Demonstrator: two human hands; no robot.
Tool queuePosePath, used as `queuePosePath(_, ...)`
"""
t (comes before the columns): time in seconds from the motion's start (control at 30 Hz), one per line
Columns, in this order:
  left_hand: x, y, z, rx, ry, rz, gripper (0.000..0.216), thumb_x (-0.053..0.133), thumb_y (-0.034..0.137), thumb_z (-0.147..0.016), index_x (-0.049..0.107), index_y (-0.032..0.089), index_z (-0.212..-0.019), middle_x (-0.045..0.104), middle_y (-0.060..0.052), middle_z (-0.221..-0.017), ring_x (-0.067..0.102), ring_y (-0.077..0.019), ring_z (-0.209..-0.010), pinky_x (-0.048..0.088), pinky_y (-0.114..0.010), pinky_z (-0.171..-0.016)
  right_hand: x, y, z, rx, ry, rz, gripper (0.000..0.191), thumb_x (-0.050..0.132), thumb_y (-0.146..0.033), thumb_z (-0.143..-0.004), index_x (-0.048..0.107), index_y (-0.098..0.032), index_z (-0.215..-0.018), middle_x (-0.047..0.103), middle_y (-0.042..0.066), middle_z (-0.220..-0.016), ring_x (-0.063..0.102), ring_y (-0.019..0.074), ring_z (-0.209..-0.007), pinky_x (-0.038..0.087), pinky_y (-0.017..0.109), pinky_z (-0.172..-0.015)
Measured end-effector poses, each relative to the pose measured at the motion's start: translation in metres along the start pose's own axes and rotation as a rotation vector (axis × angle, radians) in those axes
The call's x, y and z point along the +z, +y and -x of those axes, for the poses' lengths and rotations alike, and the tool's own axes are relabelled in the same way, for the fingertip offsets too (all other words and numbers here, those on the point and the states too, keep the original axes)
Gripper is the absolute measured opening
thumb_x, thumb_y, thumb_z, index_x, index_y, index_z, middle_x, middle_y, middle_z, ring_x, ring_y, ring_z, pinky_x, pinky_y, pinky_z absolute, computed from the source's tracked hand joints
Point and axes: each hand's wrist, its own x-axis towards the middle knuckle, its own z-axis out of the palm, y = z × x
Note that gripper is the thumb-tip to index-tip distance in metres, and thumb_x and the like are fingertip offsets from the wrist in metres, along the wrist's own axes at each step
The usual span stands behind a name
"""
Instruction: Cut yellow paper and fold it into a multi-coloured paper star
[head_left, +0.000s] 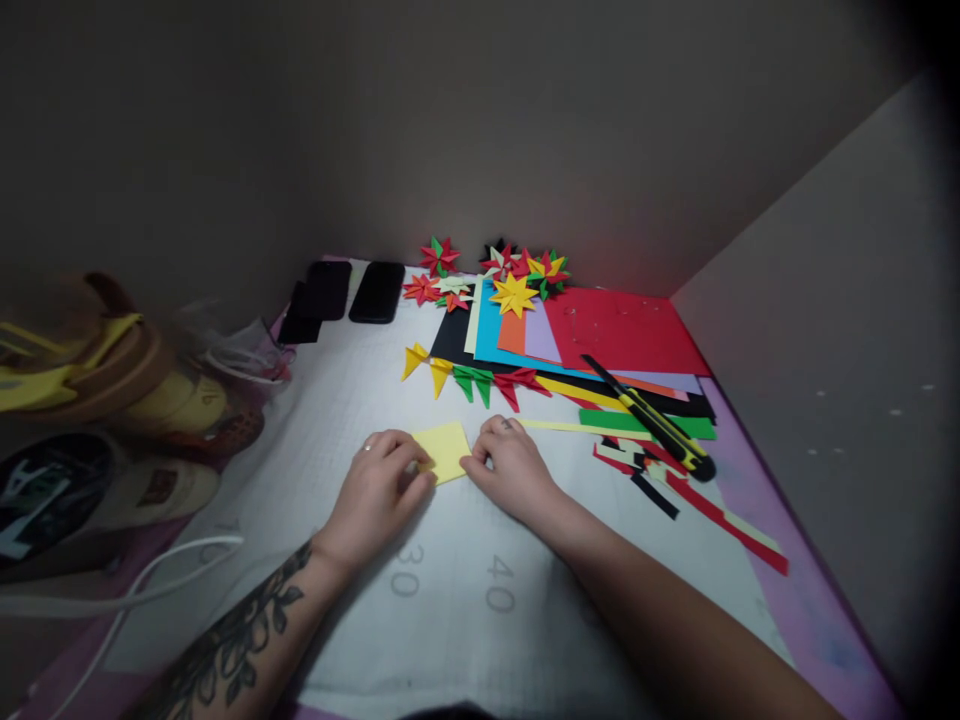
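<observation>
A small square of yellow paper (pixel 450 450) lies on the white mat between my hands. My left hand (pixel 384 485) is closed on its left edge, thumb and fingers pressed together there. At the right edge my right hand (pixel 514 465) has its fingers curled, with the thumb and fingertip pinching the paper's side. Just beyond the square, folded paper pieces stand in a row: yellow (pixel 439 376), green (pixel 474 384) and red (pixel 519 386). A pale yellow paper strip (pixel 577 428) runs rightward from behind my right hand.
Folded paper stars (pixel 514 295) sit along the back. Coloured sheets, the largest a red sheet (pixel 626 330), are stacked at back right. A utility knife (pixel 660 425) lies over strips and scraps (pixel 671 508). Two phones (pixel 377 292), cups (pixel 172 395) and a white cable (pixel 142 575) occupy the left.
</observation>
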Motion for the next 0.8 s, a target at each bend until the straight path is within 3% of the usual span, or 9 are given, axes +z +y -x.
queuePosePath(0.07, 0.002, -0.002, -0.001, 0.065, 0.036, 0.006, 0.014, 0.054, 0.024, -0.084, 0.063, 0.020, -0.094, 0.060, -0.008, -0.105, 0.053, -0.0230, -0.102, 0.041, -0.040, -0.090, 0.001, 0.000, 0.000, -0.004, 0.007, -0.001, 0.021, 0.065, -0.017, -0.073, 0.052, -0.020, -0.057, 0.052, 0.003, -0.078, 0.047, 0.0199, -0.081, 0.040, 0.033, -0.073)
queuePosePath(0.17, 0.005, -0.004, -0.006, 0.045, 0.035, -0.011, 0.022, 0.054, 0.025, -0.086, 0.059, 0.019, -0.106, 0.060, -0.009, -0.113, 0.052, -0.0244, -0.107, 0.039, -0.042, -0.094, 0.001, 0.000, 0.000, 0.002, 0.005, 0.005, 0.021, 0.065, -0.019, -0.074, 0.053, -0.020, -0.057, 0.053, 0.003, -0.078, 0.047, 0.0200, -0.081, 0.040, 0.033, -0.074)
queuePosePath(0.3, 0.004, -0.005, -0.022, -0.044, -0.102, -0.092, 0.037, 0.062, 0.026, -0.077, 0.056, 0.018, -0.113, 0.062, -0.010, -0.108, 0.055, -0.0267, -0.099, 0.042, -0.040, -0.085, 0.002, 0.001, 0.001, -0.006, 0.019, 0.000, 0.019, 0.065, -0.017, -0.073, 0.053, -0.020, -0.058, 0.053, 0.003, -0.079, 0.047, 0.0200, -0.081, 0.040, 0.033, -0.074)
queuePosePath(0.4, 0.002, -0.009, -0.040, -0.117, -0.231, -0.104, 0.040, 0.067, 0.030, -0.068, 0.059, 0.017, -0.106, 0.063, -0.009, -0.096, 0.058, -0.0247, -0.085, 0.043, -0.033, -0.071, 0.003, 0.002, 0.003, -0.030, 0.050, -0.020, 0.019, 0.065, -0.017, -0.073, 0.053, -0.020, -0.058, 0.053, 0.003, -0.079, 0.047, 0.0201, -0.080, 0.040, 0.033, -0.074)
queuePosePath(0.53, -0.002, -0.013, -0.057, -0.116, -0.321, -0.074, 0.017, 0.063, 0.030, -0.067, 0.065, 0.019, -0.080, 0.062, -0.005, -0.078, 0.057, -0.0214, -0.074, 0.038, -0.028, -0.063, 0.003, 0.004, 0.005, -0.053, 0.070, -0.065, 0.020, 0.063, -0.017, -0.075, 0.053, -0.020, -0.058, 0.053, 0.003, -0.078, 0.048, 0.0198, -0.081, 0.041, 0.033, -0.075)
queuePosePath(0.67, -0.006, -0.009, -0.057, -0.217, -0.296, 0.209, 0.020, 0.055, 0.034, -0.074, 0.063, 0.018, -0.069, 0.059, -0.002, -0.067, 0.054, -0.0179, -0.065, 0.035, -0.026, -0.057, 0.001, 0.005, 0.006, -0.067, 0.105, -0.225, 0.017, 0.058, -0.016, -0.078, 0.053, -0.020, -0.062, 0.054, 0.003, -0.078, 0.051, 0.0193, -0.081, 0.042, 0.033, -0.075)
queuePosePath(0.77, -0.005, -0.002, -0.052, -0.371, -0.171, 0.589, 0.025, 0.056, 0.041, -0.076, 0.059, 0.016, -0.071, 0.056, 0.002, -0.062, 0.051, -0.0149, -0.059, 0.034, -0.024, -0.053, -0.003, 0.004, 0.004, 0.008, 0.166, -0.584, 0.003, 0.057, -0.021, -0.079, 0.056, -0.021, -0.082, 0.057, 0.003, -0.084, 0.054, 0.0168, -0.077, 0.046, 0.031, -0.070)
queuePosePath(0.8, -0.003, 0.001, -0.051, -0.408, -0.110, 0.716, 0.027, 0.057, 0.043, -0.077, 0.059, 0.016, -0.075, 0.057, 0.002, -0.064, 0.051, -0.0139, -0.058, 0.035, -0.023, -0.053, -0.004, 0.003, 0.003, 0.047, 0.193, -0.734, 0.013, 0.059, -0.023, -0.079, 0.055, -0.022, -0.091, 0.058, 0.003, -0.087, 0.055, 0.0161, -0.077, 0.047, 0.030, -0.068)
